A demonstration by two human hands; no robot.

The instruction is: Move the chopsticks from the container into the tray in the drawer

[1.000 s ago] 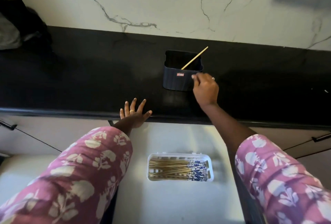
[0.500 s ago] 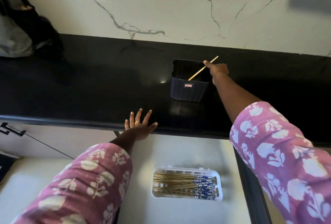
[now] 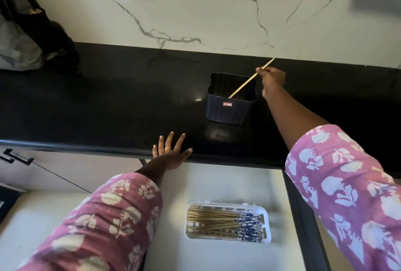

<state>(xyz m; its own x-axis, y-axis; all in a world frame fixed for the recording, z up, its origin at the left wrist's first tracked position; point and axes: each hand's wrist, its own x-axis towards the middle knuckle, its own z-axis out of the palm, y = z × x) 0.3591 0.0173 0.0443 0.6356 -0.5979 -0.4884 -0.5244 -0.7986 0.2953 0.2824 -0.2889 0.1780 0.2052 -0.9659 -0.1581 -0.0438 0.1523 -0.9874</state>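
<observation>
Head view, looking down: a black counter (image 3: 108, 101) crosses the middle of the frame, with a marble wall (image 3: 195, 10) above it and an open white drawer (image 3: 217, 255) below. Right of centre on the counter stands a dark square container (image 3: 229, 109). One last chopstick (image 3: 249, 80) leans in it, its lower tip near the front wall and its upper end slanting out past the back right corner toward the wall.

The right hand (image 3: 272, 78) reaches in from the lower right and pinches the chopstick high on its shaft, fingers closed on it, just behind the container's right rim. Gripping near the top probably lets the stick be drawn up and out along its own slant without tipping the container.

The left hand (image 3: 171, 154) lies flat on the front edge of the counter at centre, fingers spread and holding nothing. It looks like a brace for the long reach forward, placed clear of the drawer opening.

In the lower centre of the frame a white slotted tray (image 3: 267, 223) sits in the drawer, already holding a bundle of chopsticks (image 3: 217, 223) laid lengthwise, their blue-patterned ends all to the right. The task seems nearly finished: the container shows no other stick. The held one will likely need turning flat and matching that direction to nest with the rest.
</observation>
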